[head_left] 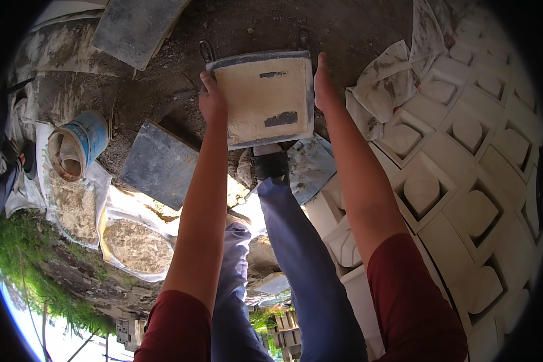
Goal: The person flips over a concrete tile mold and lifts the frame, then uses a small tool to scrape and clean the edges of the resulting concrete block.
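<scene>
Left hand (pixel 213 101) clasped a slab (pixel 253 96) at its three o'clock, right hand (pixel 324 87) pressing opposite; nine-o'clock bucket (pixel 90 136) held something pale (pixel 71 153).

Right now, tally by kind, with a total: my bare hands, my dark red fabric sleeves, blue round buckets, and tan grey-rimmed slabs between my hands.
Bare left hand and bare right hand: 2
Dark red fabric sleeves: 2
Blue round bucket: 1
Tan rectangular slab with grey rim: 1
Total: 6
</scene>
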Available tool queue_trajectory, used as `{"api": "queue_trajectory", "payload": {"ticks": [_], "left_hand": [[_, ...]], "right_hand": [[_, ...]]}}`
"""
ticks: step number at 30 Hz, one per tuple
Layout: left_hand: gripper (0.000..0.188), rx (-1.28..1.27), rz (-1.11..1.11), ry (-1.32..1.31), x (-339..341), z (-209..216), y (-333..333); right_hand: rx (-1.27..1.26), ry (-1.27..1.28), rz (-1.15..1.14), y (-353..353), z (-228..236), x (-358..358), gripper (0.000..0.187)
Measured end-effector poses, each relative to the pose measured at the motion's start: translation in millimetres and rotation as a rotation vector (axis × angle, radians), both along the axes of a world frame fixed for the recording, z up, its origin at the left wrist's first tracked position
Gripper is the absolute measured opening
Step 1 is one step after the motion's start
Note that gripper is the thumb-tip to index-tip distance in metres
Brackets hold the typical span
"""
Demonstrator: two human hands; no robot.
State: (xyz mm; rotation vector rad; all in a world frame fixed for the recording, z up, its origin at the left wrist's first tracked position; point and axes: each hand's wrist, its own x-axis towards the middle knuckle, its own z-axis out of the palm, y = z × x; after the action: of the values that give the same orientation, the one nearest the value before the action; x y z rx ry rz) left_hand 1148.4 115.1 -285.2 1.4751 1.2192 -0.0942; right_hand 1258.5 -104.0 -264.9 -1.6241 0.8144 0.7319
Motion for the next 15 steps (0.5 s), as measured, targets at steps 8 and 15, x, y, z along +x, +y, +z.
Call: {"api": "queue_trajectory", "payload": {"ticks": [8, 15], "left_hand": [[0.088, -0.724, 0.212, -0.072, 9.0, 6.0, 16.2], [0.077, -0.818, 0.213, 0.037, 19.5, 11.3, 36.1]], "right_hand": [[0.144, 0.129, 0.01, -16.7, -30.8, 21.4, 0.099], [0.214, 0.276, -0.016, 12.1, -18.9, 29.4, 0.089]]}}
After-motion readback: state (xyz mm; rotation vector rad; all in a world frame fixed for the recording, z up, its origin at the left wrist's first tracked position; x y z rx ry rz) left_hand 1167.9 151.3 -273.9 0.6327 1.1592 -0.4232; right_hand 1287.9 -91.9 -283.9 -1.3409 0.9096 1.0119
